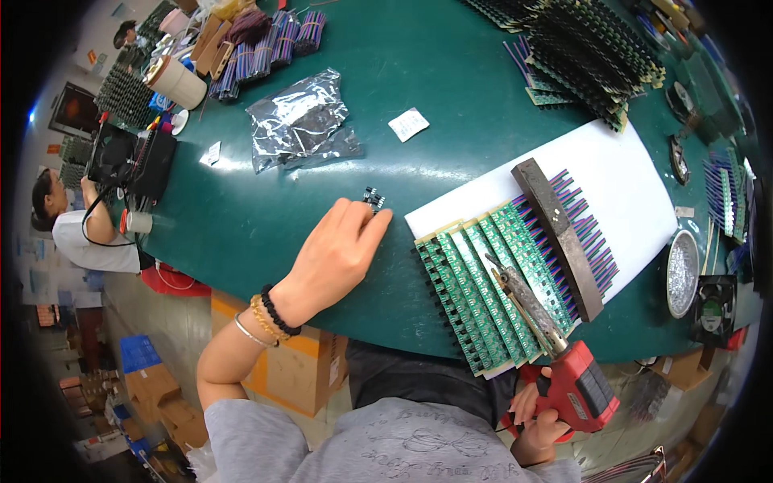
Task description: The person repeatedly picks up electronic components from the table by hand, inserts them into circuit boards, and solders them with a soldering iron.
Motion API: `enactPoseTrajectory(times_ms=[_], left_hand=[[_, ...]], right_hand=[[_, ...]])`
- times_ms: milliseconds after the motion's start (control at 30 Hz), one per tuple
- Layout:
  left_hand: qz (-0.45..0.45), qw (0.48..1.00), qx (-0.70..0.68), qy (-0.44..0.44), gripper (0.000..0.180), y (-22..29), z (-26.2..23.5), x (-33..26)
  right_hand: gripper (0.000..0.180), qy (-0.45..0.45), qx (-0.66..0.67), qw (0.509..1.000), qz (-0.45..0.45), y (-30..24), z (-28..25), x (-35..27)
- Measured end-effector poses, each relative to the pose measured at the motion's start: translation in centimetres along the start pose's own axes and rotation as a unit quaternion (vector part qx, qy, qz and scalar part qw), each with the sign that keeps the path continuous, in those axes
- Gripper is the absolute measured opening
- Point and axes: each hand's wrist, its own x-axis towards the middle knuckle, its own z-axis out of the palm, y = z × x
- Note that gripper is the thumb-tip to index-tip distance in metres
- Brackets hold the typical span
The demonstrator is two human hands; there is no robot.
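Left grip [338, 251]; black components [373, 197] at fingertips [386, 216].

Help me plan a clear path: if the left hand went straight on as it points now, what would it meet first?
The left hand would first meet the small black parts at its tips; whether they already touch is unclear. Beyond lies green tabletop, with the white packet near that line.

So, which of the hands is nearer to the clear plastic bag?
Left. The left hand is on the near side of the clear plastic bag, apart from it, fingertips at small black parts; the right hand is farther off, toward the lower right, holding the red tool.
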Motion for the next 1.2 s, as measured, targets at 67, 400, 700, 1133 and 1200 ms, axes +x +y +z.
enactPoseTrajectory(times_ms=[67,400,700,1133,1200], left_hand=[[-0.028,0.995,-0.087,0.039,0.031,1.1,-0.7,0.1],[0.031,0.889,-0.431,0.153,0.031,15.5,0.8,-1.3],[0.048,0.918,-0.356,0.170,0.034,15.5,1.4,-2.1],[0.095,0.945,-0.290,0.114,0.030,11.3,0.6,-0.8],[0.027,0.957,-0.259,0.128,0.028,9.6,1.2,-0.1]], right_hand=[[0.075,-0.008,0.014,1.000,-0.020,-0.2,0.4,0.5],[0.066,0.118,-0.009,0.988,0.102,-3.8,5.9,3.3],[0.067,0.118,-0.059,0.984,0.119,-4.7,6.7,4.0],[0.065,0.087,-0.088,0.989,0.080,-3.1,5.3,2.8],[0.063,0.081,-0.091,0.991,0.057,-2.8,4.5,2.3]])
